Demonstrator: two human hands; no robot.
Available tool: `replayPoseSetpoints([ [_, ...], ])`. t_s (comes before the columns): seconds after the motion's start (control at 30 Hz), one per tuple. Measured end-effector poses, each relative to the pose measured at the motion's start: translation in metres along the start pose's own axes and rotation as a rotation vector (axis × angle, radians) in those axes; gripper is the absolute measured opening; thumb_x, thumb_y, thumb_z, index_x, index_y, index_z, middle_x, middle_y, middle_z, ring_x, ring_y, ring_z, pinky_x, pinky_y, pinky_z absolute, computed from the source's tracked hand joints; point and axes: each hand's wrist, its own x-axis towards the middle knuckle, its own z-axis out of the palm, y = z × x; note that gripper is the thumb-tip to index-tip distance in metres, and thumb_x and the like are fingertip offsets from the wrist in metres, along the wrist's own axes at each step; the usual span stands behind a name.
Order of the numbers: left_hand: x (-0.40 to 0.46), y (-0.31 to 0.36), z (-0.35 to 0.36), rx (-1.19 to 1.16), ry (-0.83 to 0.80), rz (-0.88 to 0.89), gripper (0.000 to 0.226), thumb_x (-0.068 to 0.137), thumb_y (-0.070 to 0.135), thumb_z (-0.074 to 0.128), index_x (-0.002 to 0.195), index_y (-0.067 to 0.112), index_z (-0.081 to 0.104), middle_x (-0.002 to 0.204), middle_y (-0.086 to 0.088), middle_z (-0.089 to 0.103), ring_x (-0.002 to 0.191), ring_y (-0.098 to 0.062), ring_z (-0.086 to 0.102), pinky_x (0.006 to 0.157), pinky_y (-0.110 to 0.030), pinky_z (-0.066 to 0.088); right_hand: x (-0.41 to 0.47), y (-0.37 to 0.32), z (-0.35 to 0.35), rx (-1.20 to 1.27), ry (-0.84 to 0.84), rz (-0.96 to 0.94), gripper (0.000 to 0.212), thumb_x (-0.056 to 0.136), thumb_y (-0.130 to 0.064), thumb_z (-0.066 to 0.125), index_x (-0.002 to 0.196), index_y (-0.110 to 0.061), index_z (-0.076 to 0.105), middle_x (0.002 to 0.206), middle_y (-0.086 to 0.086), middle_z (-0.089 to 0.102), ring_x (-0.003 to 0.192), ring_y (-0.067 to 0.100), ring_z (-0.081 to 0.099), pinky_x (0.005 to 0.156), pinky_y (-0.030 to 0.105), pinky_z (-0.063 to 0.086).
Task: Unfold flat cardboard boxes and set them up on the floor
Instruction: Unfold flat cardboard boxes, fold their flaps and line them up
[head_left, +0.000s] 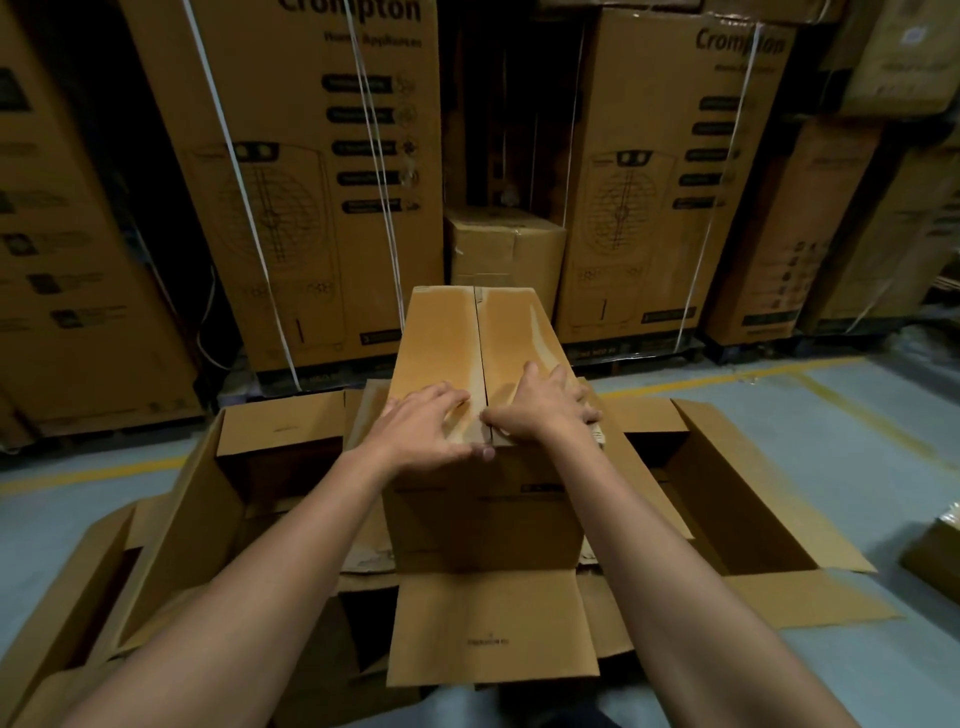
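Note:
A brown cardboard box (467, 332) stands in the middle of the view, its two top flaps folded shut along a centre seam. My left hand (426, 426) lies flat on the left flap near the front edge, thumb over the seam end. On the right flap my right hand (545, 405) presses down with spread fingers. A loose flap (493, 629) of the same box sticks out toward me at floor level. Set-up open boxes stand on both sides: one at the left (218, 493), one at the right (727, 483).
Tall printed appliance cartons (311, 182) on pallets line the back, with a small sealed box (506, 249) in the gap between them. Grey floor with yellow lines (779, 374) runs behind the boxes. Another carton corner (935, 551) shows at the far right.

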Motion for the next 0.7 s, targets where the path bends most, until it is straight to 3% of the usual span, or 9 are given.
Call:
replayPoseSetpoints([
  [0.13,0.0,0.0,0.0,-0.039,0.008,0.004,0.13,0.055,0.109,0.037,0.164,0.039,0.026,0.174,0.007,0.018,0.159,-0.019,0.021,0.127,-0.061,0.015,-0.002,-0.003,0.001,-0.052,0.008,-0.005,0.097,0.081,-0.073,0.06,0.158,-0.026,0.026,0.167,0.019,0.018,0.149,0.061,0.016,0.111,0.083,0.02],
  [0.2,0.001,0.0,-0.002,-0.069,0.014,0.004,0.128,0.057,0.108,0.039,0.164,0.038,0.028,0.174,0.005,0.02,0.158,-0.02,0.022,0.127,-0.06,0.018,-0.005,-0.004,-0.004,-0.071,0.041,-0.032,0.086,0.085,-0.072,0.051,0.154,-0.023,0.033,0.159,0.019,0.033,0.142,0.058,0.033,0.107,0.079,0.028],
  [0.27,0.0,0.001,-0.005,-0.099,0.017,-0.002,0.13,0.057,0.11,0.036,0.163,0.036,0.03,0.173,0.003,0.024,0.157,-0.02,0.024,0.127,-0.057,0.021,-0.011,-0.007,-0.014,-0.056,0.124,-0.109,0.062,0.094,-0.058,0.047,0.142,-0.018,0.044,0.14,0.016,0.054,0.121,0.044,0.055,0.096,0.062,0.047],
  [0.37,-0.005,0.004,-0.01,-0.109,0.012,-0.014,0.116,0.069,0.102,0.047,0.162,0.034,0.032,0.169,0.005,0.031,0.154,-0.021,0.031,0.126,-0.054,0.025,-0.023,-0.016,-0.039,-0.229,0.382,-0.232,0.033,0.101,-0.027,0.054,0.131,-0.014,0.054,0.123,0.011,0.064,0.106,0.035,0.065,0.074,0.044,0.047],
  [0.4,-0.006,0.003,-0.01,-0.113,0.012,-0.011,0.113,0.071,0.1,0.049,0.162,0.033,0.033,0.168,0.005,0.034,0.152,-0.022,0.034,0.125,-0.054,0.027,-0.027,-0.018,-0.048,-0.332,0.452,-0.245,0.034,0.1,-0.023,0.057,0.132,-0.013,0.055,0.125,0.012,0.063,0.11,0.036,0.064,0.078,0.046,0.049],
  [0.47,-0.008,-0.001,-0.012,-0.122,-0.001,-0.013,0.113,0.072,0.1,0.05,0.162,0.033,0.033,0.167,0.005,0.035,0.15,-0.021,0.036,0.124,-0.052,0.029,-0.032,-0.02,-0.064,-0.571,0.516,-0.218,0.048,0.096,-0.03,0.063,0.141,-0.014,0.056,0.141,0.018,0.054,0.131,0.046,0.05,0.101,0.062,0.044],
  [0.53,-0.01,-0.008,-0.013,-0.103,-0.041,-0.015,0.115,0.071,0.102,0.046,0.164,0.036,0.028,0.169,0.004,0.03,0.152,-0.022,0.033,0.125,-0.052,0.028,-0.034,-0.015,-0.074,-0.821,0.515,-0.153,0.06,0.094,-0.046,0.065,0.146,-0.015,0.056,0.161,0.023,0.036,0.15,0.056,0.021,0.117,0.076,0.017],
  [0.6,-0.013,-0.014,-0.016,-0.081,-0.081,-0.007,0.117,0.067,0.107,0.036,0.165,0.043,0.021,0.172,0.002,0.023,0.155,-0.025,0.028,0.126,-0.053,0.024,-0.029,-0.005,-0.072,-1.09,0.462,-0.137,0.064,0.093,-0.057,0.063,0.143,-0.018,0.06,0.168,0.024,0.027,0.154,0.058,0.004,0.118,0.078,0.0],
  [0.7,-0.014,-0.017,-0.02,-0.05,-0.125,0.01,0.117,0.06,0.112,0.023,0.162,0.056,0.013,0.175,0.0,0.012,0.158,-0.031,0.02,0.125,-0.059,0.019,-0.016,0.014,-0.053,-1.142,0.314,-0.147,0.068,0.098,-0.057,0.057,0.153,-0.017,0.051,0.166,0.025,0.032,0.155,0.057,0.008,0.115,0.08,-0.004],
])
